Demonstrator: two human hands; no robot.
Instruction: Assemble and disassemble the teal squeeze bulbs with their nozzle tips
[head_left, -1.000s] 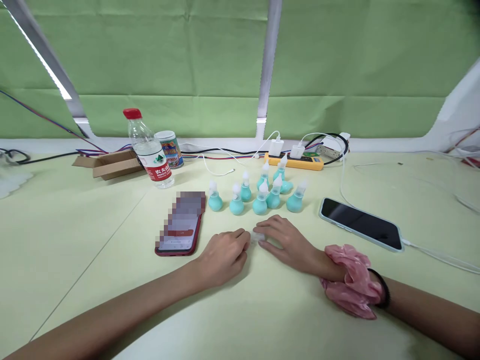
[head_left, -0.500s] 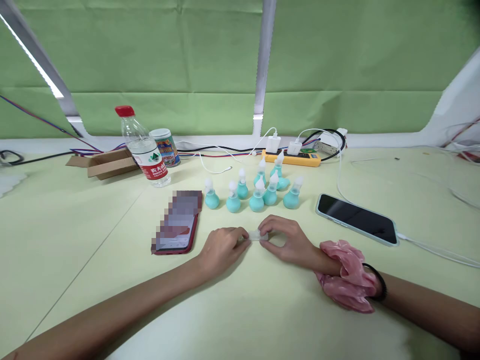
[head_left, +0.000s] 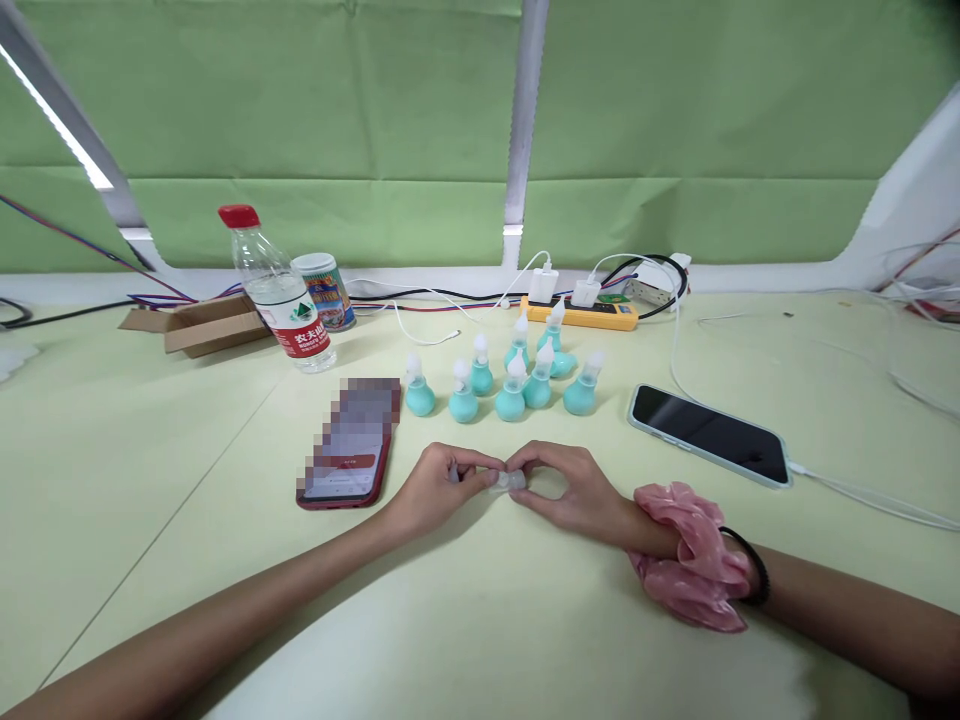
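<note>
Green-backed desk, pale tabletop [head_left: 150, 480]. Both hands have lifted a bit since a second ago: left hand [head_left: 435, 492] and right hand [head_left: 570, 488] now pinch the small clear silicone piece [head_left: 507, 482] together between their fingertips, just near of the teal bulbs [head_left: 510, 385].

One head-worn camera looks forward and down across the table [head_left: 150, 450] toward the green backdrop [head_left: 337, 100]. It sits close above the forearms (no second view shares the scene).

Left hand [head_left: 435, 490] and right hand [head_left: 574, 485] fingertip to fingertip, forearms flat.
</note>
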